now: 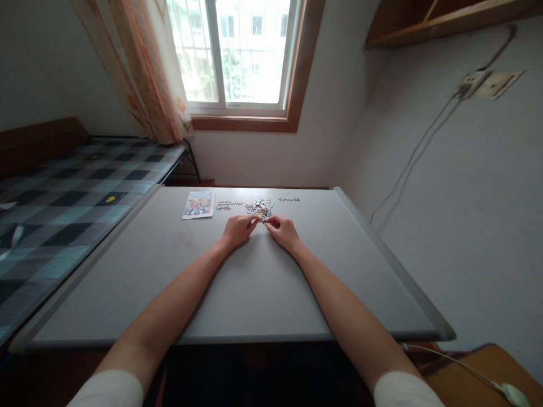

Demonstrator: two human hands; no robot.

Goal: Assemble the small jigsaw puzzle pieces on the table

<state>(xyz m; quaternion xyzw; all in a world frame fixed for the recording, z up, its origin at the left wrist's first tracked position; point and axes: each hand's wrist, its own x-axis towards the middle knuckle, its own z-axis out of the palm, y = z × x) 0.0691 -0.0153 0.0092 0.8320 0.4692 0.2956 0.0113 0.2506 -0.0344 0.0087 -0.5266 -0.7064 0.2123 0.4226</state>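
Note:
A loose pile of small jigsaw pieces (259, 208) lies on the grey-white table towards its far side. My left hand (240, 229) is at the near left edge of the pile, thumb and fingers pinched on a jigsaw piece. Close beside it, my right hand (283, 230) pinches at a piece too, its fingers curled in. The pieces at the fingertips are tiny and partly hidden. Left of the pile is a short group of pieces in rows (229, 203). Another row of pieces (289, 199) lies to the right. A colourful picture sheet (199, 204) rests flat at the left.
The table (254, 294) has raised edges along both sides. A bed with a checked cover (139, 161) stands on the left, under a curtain (148, 73). A window is straight ahead. On the right wall a cable hangs from a socket (479, 85).

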